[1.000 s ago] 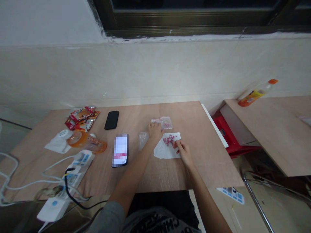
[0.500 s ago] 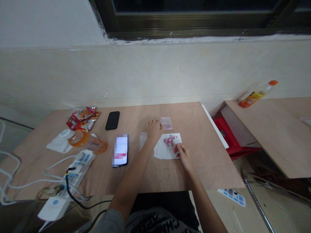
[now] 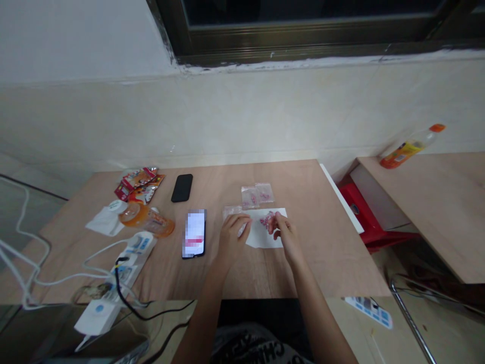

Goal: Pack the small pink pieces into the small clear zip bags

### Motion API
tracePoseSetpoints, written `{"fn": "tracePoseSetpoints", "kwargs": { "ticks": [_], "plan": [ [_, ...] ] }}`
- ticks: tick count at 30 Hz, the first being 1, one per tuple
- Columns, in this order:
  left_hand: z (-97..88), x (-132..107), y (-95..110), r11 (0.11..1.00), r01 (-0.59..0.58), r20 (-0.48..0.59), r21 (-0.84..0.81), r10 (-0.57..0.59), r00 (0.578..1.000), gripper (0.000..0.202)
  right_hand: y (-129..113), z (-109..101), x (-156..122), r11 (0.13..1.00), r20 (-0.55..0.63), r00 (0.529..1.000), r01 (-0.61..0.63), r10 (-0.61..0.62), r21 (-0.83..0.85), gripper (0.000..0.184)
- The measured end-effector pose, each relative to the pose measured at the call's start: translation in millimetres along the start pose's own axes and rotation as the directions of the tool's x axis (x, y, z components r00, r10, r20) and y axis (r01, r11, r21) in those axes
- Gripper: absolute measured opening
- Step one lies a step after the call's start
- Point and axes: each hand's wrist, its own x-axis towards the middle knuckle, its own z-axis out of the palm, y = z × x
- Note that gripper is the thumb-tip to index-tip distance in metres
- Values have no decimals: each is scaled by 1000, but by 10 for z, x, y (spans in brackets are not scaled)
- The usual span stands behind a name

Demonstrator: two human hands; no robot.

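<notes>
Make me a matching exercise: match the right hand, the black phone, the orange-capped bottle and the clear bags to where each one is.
Things:
1. right hand
2. black phone
3. orange-capped bottle
4. clear bags

Places:
A. just behind the white paper
B. at the pink beads
C. on the side table
D. beside the snack packets

Pairs: 1-B, 2-D, 3-C, 4-A.
</notes>
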Motion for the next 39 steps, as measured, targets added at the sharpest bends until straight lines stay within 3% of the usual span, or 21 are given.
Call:
{"fn": "tracePoseSetpoints", "kwargs": {
  "ticks": [6, 11, 17, 21, 24, 26, 28, 31, 34, 39],
  "plan": [
    [-100, -94, 15, 999, -44, 68, 2, 44, 997, 20, 129, -17, -14, 995, 14, 995, -96, 96, -8, 48],
    [-170, -73, 45, 986, 84, 64, -147, -75, 995, 17, 227, -80, -49, 997, -69, 997, 39, -44, -70, 42],
    [-197, -19, 125, 878, 321, 99, -355, -306, 947, 17, 153, -161, -127, 965, 95, 981, 182, -167, -187, 34],
    [-166, 13, 108, 850, 378, 102, -366, -367, 925, 17, 117, -187, -160, 943, 166, 964, 244, -209, -227, 27],
    [-139, 19, 98, 904, 330, -8, -273, -345, 938, 18, 101, -180, -175, 949, 177, 967, 219, -181, -227, 27],
    [-132, 11, 132, 949, 267, -132, -166, -290, 948, 20, 80, -159, -184, 960, 163, 974, 190, -158, -204, 28],
    [-131, -5, 201, 976, 204, -190, -75, -215, 958, 16, 51, -128, -193, 973, 139, 981, 159, -137, -166, 30],
    [-120, -27, 325, 991, 130, -73, -17, -131, 989, 9, 6, -76, -212, 983, 115, 985, 139, -125, -123, 31],
    [-82, -38, 398, 995, 100, 97, -20, -98, 990, 16, -19, -39, -230, 983, 145, 981, 143, -125, -119, 30],
    [-31, -44, 384, 987, 134, 176, -90, -117, 977, 19, -8, -39, -231, 973, 170, 974, 176, -150, -149, 29]
  ]
}}
